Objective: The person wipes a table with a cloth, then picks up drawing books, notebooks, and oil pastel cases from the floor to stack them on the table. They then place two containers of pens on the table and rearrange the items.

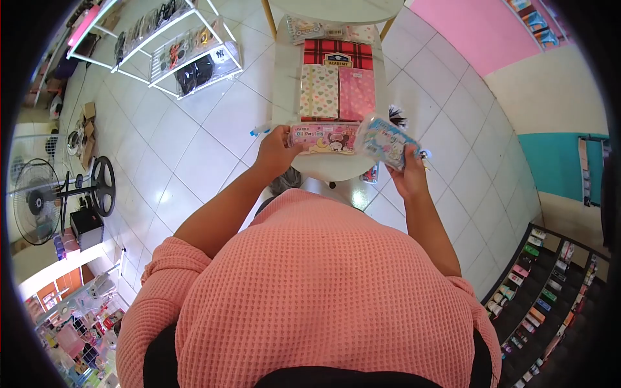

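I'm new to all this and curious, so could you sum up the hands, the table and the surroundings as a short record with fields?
Left hand: grips one end of the pink Oil Pastels pack
Right hand: holds a blue pack, tilted
Table: red plaid Academy item, with cream and pink patterned items side by side on it
Picture's left: black fan

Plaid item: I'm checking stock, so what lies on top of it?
A heart-patterned item and a pink item lie side by side on the plaid item. They hide most of its lower part.
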### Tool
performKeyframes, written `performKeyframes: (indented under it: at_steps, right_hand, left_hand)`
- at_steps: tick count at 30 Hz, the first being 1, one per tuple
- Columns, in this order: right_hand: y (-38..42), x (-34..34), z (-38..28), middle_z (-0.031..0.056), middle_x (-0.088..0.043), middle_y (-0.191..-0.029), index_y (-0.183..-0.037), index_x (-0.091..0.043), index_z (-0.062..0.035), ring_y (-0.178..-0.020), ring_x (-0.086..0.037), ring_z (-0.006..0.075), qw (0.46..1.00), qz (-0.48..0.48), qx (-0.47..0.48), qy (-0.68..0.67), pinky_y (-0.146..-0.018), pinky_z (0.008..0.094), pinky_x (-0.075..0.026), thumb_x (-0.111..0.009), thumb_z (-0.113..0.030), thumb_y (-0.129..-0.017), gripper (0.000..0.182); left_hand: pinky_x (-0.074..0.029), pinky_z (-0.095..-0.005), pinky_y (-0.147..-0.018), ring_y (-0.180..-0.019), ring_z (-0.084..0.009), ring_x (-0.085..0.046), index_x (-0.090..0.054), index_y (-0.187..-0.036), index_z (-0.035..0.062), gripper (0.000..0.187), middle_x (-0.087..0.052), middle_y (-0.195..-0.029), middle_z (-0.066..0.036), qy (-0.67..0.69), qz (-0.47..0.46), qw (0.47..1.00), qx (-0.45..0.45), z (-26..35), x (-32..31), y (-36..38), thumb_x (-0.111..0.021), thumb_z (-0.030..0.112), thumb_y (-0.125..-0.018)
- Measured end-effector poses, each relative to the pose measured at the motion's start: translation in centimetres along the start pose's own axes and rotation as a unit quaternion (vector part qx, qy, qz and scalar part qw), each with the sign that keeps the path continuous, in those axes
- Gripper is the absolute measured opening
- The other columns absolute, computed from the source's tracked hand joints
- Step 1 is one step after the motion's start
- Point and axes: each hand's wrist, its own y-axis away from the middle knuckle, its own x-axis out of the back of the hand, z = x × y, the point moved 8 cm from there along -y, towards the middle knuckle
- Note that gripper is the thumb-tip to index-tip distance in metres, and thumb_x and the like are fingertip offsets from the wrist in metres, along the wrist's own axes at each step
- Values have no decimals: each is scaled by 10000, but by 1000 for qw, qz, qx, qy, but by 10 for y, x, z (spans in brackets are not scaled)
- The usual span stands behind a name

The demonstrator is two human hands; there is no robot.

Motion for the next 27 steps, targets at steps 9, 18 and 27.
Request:
performKeyframes:
  at_steps: [9,18,27]
  right_hand:
    - [1,-20,28,61,-656,-958,-1094,-568,-2,-850,-623,128,963,-35,-11,266,-740,288,-525,-778,-192,-799,409]
    - [-4,-56,11,76,-647,-951,-1083,-543,-7,-859,-623,135,903,-25,146,403,-749,277,-517,-832,-182,-728,490]
    - [-5,-61,-2,152,-612,-955,-1079,-532,11,-886,-613,311,757,46,271,593,-770,385,-489,-804,-483,-684,689]
  left_hand:
    - [-502,-278,-797,-868,-139,-635,-569,-1142,-48,393,-668,-1005,-99,70,-8,997,42,-36,41,16,-706,175,-849]
    - [-495,-272,-850,-938,-141,-629,-554,-1175,-41,395,-661,-1044,-86,170,-10,985,16,-18,22,13,-703,115,-844]
    - [-513,-281,-849,-930,-151,-645,-559,-1176,-25,383,-668,-1047,-93,100,-11,994,-39,12,-2,-15,-698,81,-836]
